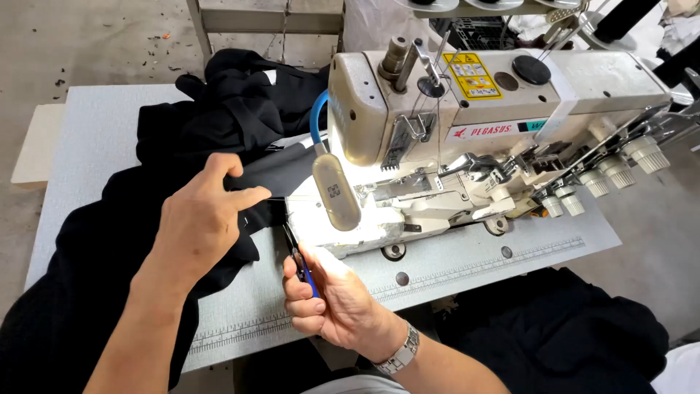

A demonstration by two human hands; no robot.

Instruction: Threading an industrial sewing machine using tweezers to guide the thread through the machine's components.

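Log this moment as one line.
left hand: on black fabric | right hand: holding blue-handled snips | sewing machine: beside the hands

Sewing machine [503,109]: big, cream colored, sits on the table.
Lamp [336,192]: small, oval, on a blue bendy arm, right by the machine.
Table [95,138]: pale gray, with ruler marks along the front edge.
Floor [87,36]: gray concrete with little scraps.
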